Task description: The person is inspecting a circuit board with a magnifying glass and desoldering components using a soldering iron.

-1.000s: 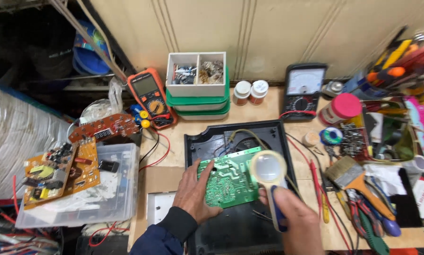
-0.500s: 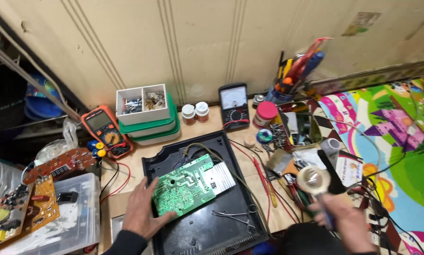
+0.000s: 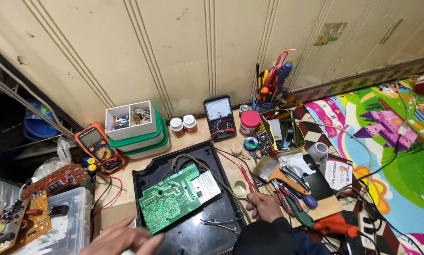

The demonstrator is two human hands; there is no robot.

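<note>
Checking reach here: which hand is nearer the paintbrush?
Right. The right hand lies just below the paintbrush; the left hand is far off, beyond the green circuit board.

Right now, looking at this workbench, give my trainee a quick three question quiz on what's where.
1. True or false: the green circuit board lies in the black housing.
2. Which hand is nearer the paintbrush? A) left hand B) right hand
3. What colour is the multimeter beside the stacked green containers?

Key: 1 true; 2 B; 3 orange.
</note>
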